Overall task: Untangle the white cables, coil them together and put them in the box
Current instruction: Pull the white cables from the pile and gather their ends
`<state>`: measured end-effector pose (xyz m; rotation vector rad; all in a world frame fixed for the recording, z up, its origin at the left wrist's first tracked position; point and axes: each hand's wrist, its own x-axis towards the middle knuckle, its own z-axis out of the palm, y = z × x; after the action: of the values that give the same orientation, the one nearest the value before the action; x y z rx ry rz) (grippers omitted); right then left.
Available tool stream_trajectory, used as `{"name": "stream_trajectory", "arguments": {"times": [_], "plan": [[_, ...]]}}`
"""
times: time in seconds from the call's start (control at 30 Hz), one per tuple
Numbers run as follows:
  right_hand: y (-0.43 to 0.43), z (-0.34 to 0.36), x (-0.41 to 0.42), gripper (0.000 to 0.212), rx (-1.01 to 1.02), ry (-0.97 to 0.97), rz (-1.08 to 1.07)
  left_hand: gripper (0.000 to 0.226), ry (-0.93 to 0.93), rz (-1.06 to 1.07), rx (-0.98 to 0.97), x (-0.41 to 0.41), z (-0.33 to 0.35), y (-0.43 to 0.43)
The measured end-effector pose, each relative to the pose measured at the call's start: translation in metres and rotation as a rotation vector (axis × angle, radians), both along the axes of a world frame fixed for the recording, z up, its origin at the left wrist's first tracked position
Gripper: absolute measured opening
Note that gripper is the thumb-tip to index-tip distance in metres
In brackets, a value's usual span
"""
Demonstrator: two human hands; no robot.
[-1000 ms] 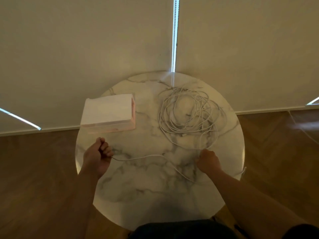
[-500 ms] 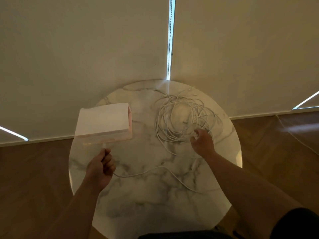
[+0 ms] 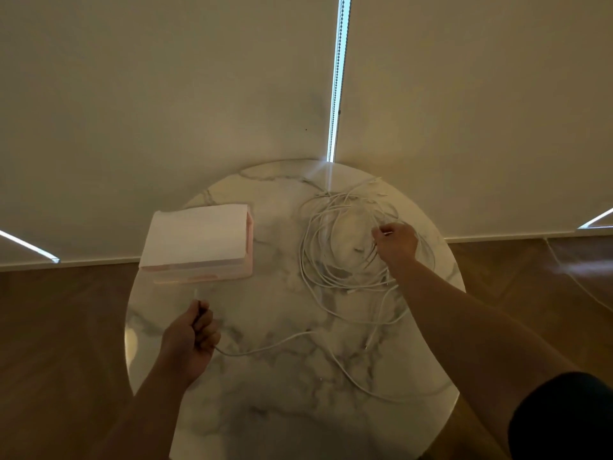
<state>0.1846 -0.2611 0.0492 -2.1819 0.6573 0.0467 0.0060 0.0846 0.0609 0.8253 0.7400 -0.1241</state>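
One box [image 3: 195, 242], white on top with pink sides, stands on the left part of the table [image 3: 282, 410], towards its far edge. Just nearer than the box is the left hand [image 3: 187, 343], one of two hands in view. Its fingers [image 3: 205, 323] are clenched round the end of a single loose strand [image 3: 265, 348] of white cable, and a short tip sticks up out of the fist towards the box. From the fist the strand runs rightwards across the table, then curves down to the near right edge.

On the right far part lies one tangle of white cables [image 3: 318, 257], many loops heaped over each other. How many separate cables it holds cannot be counted. The right hand [image 3: 396, 242] is on the right side of the heap, its fingers [image 3: 381, 231] curled and pinching some of the loops.

The table is a single round top of white marble with grey veins. Under it is a brown wooden floor [image 3: 59, 327]. Behind it hang two cream blinds [image 3: 166, 94], with a bright slit of light [image 3: 336, 78] between them.
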Motion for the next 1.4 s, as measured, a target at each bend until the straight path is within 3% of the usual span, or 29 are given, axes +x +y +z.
{"name": "stream_trajectory", "arguments": {"times": [0.2, 0.27, 0.4, 0.47, 0.57, 0.67, 0.8, 0.93, 1.0, 1.13, 1.27, 1.4], "plan": [[-0.005, 0.025, -0.017, 0.021, -0.157, -0.092, 0.023, 0.034, 0.004, -0.025, 0.0, 0.003, 0.002, -0.002], [0.002, 0.039, -0.017, 0.015, 0.009, -0.153, 0.035, 0.034, 0.001, -0.033, -0.003, 0.004, 0.004, -0.004], [0.032, 0.057, -0.032, 0.017, 0.561, -0.142, 0.195, 0.033, -0.016, -0.06, -0.005, 0.006, 0.008, -0.007], [0.047, 0.061, -0.049, 0.021, 0.546, -0.077, 0.292, 0.033, -0.03, -0.078, -0.017, 0.007, 0.01, -0.009], [0.059, 0.058, -0.077, 0.017, 0.37, -0.091, 0.407, 0.033, -0.044, -0.094, -0.024, 0.007, 0.011, -0.009], [0.063, 0.059, -0.097, 0.018, 0.554, -0.082, 0.464, 0.033, -0.048, -0.099, -0.028, 0.006, 0.011, -0.008], [0.058, 0.075, -0.087, 0.018, 0.887, -0.055, 0.329, 0.033, -0.05, -0.104, -0.025, 0.003, 0.011, -0.008], [0.051, 0.076, -0.086, 0.021, 0.71, -0.029, 0.426, 0.033, -0.058, -0.108, -0.023, 0.001, 0.011, -0.01], [0.047, 0.085, -0.085, 0.021, 0.732, -0.094, 0.466, 0.033, -0.063, -0.107, -0.03, 0.001, 0.011, -0.009], [0.036, 0.109, -0.066, 0.02, 0.864, -0.119, 0.331, 0.034, -0.065, -0.099, -0.033, 0.002, 0.012, -0.009], [0.033, 0.105, -0.065, 0.022, 0.562, -0.095, 0.387, 0.033, -0.068, -0.102, -0.034, 0.003, 0.016, -0.013], [0.035, 0.1, -0.076, 0.019, 0.755, 0.012, 0.422, 0.033, -0.068, -0.097, -0.03, 0.003, 0.019, -0.017]]}}
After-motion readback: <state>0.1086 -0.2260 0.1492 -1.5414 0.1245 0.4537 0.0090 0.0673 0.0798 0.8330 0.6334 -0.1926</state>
